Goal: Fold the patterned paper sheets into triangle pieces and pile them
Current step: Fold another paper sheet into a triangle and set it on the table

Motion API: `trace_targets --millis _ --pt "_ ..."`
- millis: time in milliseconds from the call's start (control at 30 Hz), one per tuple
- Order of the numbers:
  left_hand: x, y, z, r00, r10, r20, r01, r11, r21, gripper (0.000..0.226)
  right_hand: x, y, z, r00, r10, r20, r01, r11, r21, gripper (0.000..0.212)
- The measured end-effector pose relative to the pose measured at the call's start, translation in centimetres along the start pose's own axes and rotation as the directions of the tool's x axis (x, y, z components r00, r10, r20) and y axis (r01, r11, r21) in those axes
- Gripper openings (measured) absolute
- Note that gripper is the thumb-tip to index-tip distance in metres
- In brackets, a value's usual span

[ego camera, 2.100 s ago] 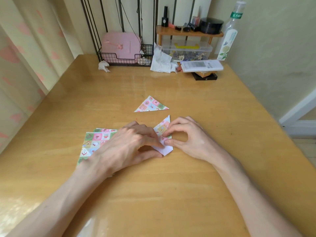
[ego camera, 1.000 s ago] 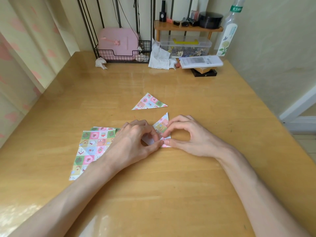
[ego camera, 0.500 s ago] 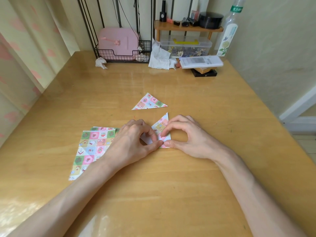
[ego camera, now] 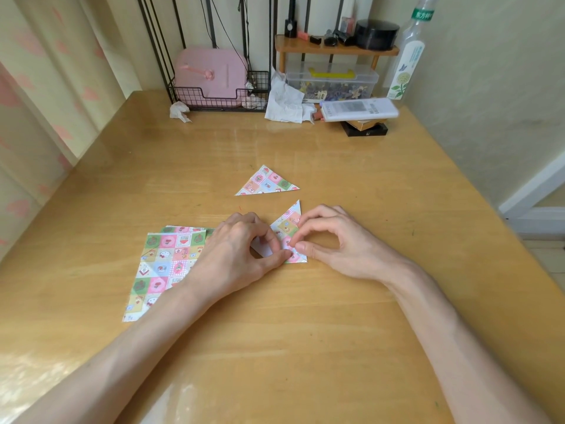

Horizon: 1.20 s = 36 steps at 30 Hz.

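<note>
A half-folded patterned sheet (ego camera: 287,229) lies on the wooden table (ego camera: 336,316) between my hands, its point aimed away from me and a white underside showing at its left. My left hand (ego camera: 235,258) pinches its lower left part with thumb and curled fingers. My right hand (ego camera: 339,240) pinches its right edge with thumb and forefinger. One finished patterned triangle (ego camera: 266,182) lies flat just beyond them. A stack of flat patterned sheets (ego camera: 162,264) lies to the left, partly under my left wrist.
At the table's far edge stand a wire basket (ego camera: 214,101) holding a pink box, crumpled tissues (ego camera: 286,101), a clear plastic box (ego camera: 331,81) under a small wooden shelf, a white remote (ego camera: 357,109) and a tall bottle (ego camera: 406,59). A wall runs along the right.
The sheet's lower white flap has been folded up, so the piece is shorter. My left hand has curled its fingers and slid off most of the flat stack.
</note>
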<state>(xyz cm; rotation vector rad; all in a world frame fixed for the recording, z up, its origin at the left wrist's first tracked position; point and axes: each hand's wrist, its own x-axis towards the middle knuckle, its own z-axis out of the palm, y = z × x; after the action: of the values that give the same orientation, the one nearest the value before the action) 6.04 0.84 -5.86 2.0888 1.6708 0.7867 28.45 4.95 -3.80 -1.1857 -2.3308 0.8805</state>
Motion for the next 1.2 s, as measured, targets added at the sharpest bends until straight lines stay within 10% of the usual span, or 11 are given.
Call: trace_targets --millis 1200 --pt "0.5 -0.5 -2.6 0.983 -0.036 0.181 0.019 0.995 0.097 0.02 0.2 -1.5 1.2 0.995 0.104 -0.01 -0.104 0.982 -0.157 0.026"
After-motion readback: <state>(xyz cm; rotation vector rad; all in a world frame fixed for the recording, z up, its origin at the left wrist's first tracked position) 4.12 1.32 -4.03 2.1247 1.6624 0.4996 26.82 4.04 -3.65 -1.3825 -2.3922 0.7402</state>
